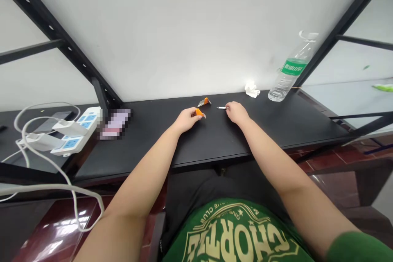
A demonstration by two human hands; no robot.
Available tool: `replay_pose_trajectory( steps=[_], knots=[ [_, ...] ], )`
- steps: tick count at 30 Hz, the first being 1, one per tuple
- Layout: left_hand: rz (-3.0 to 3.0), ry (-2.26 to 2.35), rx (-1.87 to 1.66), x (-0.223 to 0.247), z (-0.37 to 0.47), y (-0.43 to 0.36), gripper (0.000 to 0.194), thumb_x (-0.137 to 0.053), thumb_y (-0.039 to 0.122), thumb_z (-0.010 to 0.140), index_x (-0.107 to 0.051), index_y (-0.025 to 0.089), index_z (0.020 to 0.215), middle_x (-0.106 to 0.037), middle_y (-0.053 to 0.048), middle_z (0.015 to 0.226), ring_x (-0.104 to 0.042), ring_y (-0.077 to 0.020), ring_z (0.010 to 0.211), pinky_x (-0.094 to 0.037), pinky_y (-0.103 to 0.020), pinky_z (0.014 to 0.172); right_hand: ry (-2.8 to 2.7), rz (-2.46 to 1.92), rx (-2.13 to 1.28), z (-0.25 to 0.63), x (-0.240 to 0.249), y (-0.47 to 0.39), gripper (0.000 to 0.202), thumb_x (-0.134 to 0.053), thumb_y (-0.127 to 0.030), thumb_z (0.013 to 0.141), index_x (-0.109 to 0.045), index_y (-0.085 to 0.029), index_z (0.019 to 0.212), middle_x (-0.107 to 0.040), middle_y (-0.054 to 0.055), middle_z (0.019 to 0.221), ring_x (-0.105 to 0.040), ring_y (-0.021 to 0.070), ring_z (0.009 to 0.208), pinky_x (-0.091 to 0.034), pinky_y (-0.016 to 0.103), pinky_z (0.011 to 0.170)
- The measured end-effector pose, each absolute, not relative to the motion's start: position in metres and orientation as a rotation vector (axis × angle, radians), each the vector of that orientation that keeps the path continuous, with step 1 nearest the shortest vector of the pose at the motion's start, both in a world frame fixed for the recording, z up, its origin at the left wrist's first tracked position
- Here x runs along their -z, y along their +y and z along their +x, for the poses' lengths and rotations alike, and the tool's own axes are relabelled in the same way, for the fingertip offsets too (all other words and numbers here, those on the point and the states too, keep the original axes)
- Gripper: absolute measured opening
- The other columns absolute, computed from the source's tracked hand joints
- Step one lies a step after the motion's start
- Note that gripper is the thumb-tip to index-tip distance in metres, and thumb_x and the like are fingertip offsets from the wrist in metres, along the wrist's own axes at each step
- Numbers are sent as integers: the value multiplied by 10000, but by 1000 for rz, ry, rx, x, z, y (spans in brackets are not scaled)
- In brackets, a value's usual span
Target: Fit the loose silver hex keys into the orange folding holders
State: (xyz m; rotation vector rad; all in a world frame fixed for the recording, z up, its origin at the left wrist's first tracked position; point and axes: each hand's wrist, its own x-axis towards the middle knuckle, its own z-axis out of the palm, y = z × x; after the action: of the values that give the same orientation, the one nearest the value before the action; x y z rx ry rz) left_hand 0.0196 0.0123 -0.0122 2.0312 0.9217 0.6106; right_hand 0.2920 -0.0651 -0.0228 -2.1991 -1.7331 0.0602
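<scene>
My left hand (pixel 186 120) is closed, with its thumb and fingers pinching a small orange piece (pixel 199 112) that has a shiny bit at its lower end. My right hand (pixel 237 112) is closed on a thin, pointed silver strip (pixel 222 108), which sticks out to the left just over the black table (pixel 215 141). What kind of thing the strip is, I cannot make out. Behind and between the hands lies an orange and silver item (pixel 204 102), touched by neither hand. Its exact kind is too small to tell.
A clear water bottle (pixel 293 67) with a green label stands at the back right, beside crumpled white tissue (pixel 251 89). To the left are a white power strip (pixel 78 131) with chargers, looping white cables (pixel 46 159) and a blurred-out patch (pixel 115 124). Black frame posts flank the table.
</scene>
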Motion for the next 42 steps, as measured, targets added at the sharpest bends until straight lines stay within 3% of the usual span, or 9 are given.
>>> replay_pose_trajectory(
  steps=[7, 12, 16, 22, 30, 36, 42],
  knots=[
    [2001, 953, -601, 11, 19, 12, 250, -723, 412, 847, -784, 220, 997, -789, -47, 1002, -687, -217, 913, -519, -341, 847, -1757, -2258, -65, 282, 13, -71, 239, -526, -190, 999, -762, -183, 1034, -702, 126, 1141, -644, 225, 1011, -476, 287, 819],
    [2036, 937, -604, 14, 19, 15, 245, -723, 411, 851, -789, 227, 999, -787, -40, 1000, -685, -208, 887, -522, -333, 836, -1791, -2298, -306, 274, 2, -79, 74, -687, -194, 844, -734, -201, 900, -738, 82, 1005, -644, 199, 809, -436, 284, 669],
    [2114, 1002, -572, 15, 21, 13, 202, -734, 398, 847, -786, 229, 945, -772, -22, 919, -670, -203, 826, -517, -322, 787, -1899, -2078, -418, 268, 1, -84, 71, -736, -186, 760, -685, -208, 805, -727, 35, 861, -612, 170, 734, -405, 272, 629],
    [2195, 982, -540, 13, 23, 10, 216, -700, 400, 866, -799, 230, 956, -770, -17, 901, -662, -203, 823, -506, -320, 787, -1844, -1668, -536, 260, 10, -82, 24, -681, -219, 850, -681, -197, 841, -718, 5, 864, -613, 140, 758, -445, 257, 715],
    [2205, 984, -523, 8, 24, 6, 204, -702, 402, 846, -781, 220, 895, -737, -13, 836, -623, -187, 773, -482, -314, 746, -1868, -1589, -598, 256, 12, -81, 55, -654, -231, 894, -686, -199, 864, -708, 4, 826, -619, 144, 740, -448, 265, 699],
    [2177, 924, -488, 4, 23, 4, 270, -704, 459, 845, -800, 218, 918, -739, -24, 841, -626, -191, 775, -489, -317, 731, -1710, -1576, -835, 255, 7, -85, 90, -652, -285, 898, -678, -201, 876, -661, -16, 720, -580, 116, 569, -465, 243, 562],
    [2042, 834, -550, 9, 21, 9, 306, -752, 455, 810, -772, 196, 973, -785, -66, 963, -706, -221, 884, -548, -368, 869, -1576, -1552, -918, 257, 3, -86, 81, -690, -239, 890, -661, -183, 839, -629, -16, 651, -588, 107, 540, -492, 214, 513]
  ],
)
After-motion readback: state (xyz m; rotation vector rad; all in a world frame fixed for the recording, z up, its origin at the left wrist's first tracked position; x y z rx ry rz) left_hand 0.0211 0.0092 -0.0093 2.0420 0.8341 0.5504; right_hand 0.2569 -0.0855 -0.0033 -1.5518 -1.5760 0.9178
